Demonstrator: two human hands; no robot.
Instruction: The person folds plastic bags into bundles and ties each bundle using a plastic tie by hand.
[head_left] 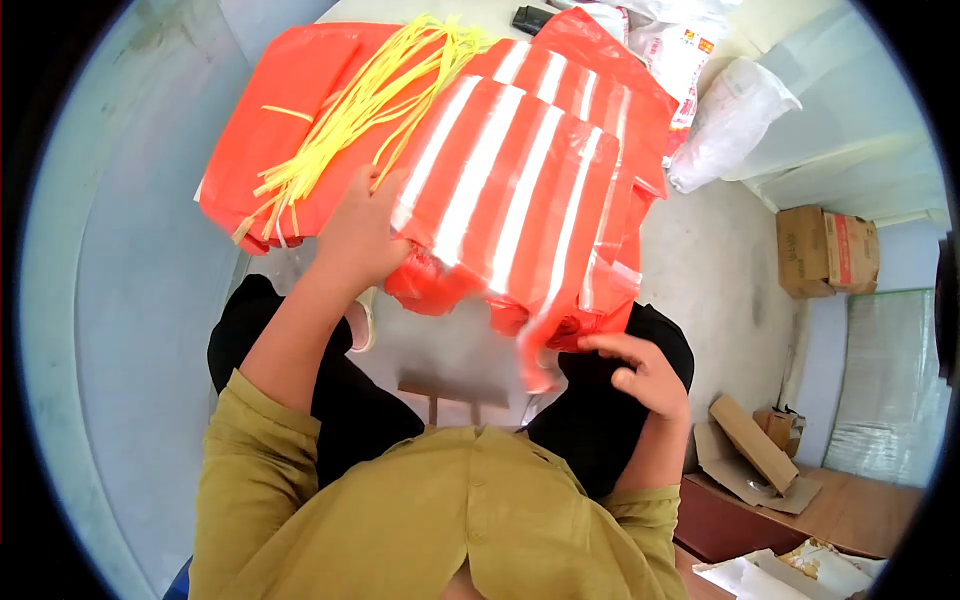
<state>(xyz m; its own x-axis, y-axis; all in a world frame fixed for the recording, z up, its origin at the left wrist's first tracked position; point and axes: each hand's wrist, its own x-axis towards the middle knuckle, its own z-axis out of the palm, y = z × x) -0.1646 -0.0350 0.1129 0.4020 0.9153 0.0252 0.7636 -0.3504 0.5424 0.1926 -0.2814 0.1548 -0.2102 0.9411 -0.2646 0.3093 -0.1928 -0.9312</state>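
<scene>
A stack of red plastic bags with white stripes (515, 185) lies across the work surface in front of me, its near edge hanging down, crumpled and partly blurred. My left hand (362, 228) is closed at the left edge of the striped plastic, thumb on the near side; its fingertips are partly hidden. My right hand (648, 376) is at the lower right corner, thumb and index finger apart, the index fingertip at the hanging plastic. A bunch of yellow strips (365, 105) lies over a smooth red stack (265, 130) at the left, just beyond my left hand.
White plastic bags (735, 115) and a small black object (531, 19) are at the back. A cardboard box (828, 250) stands at the far right. Flattened cardboard (750, 450) lies on a brown wooden surface (850, 510) at lower right. A pale wall (130, 280) runs along the left.
</scene>
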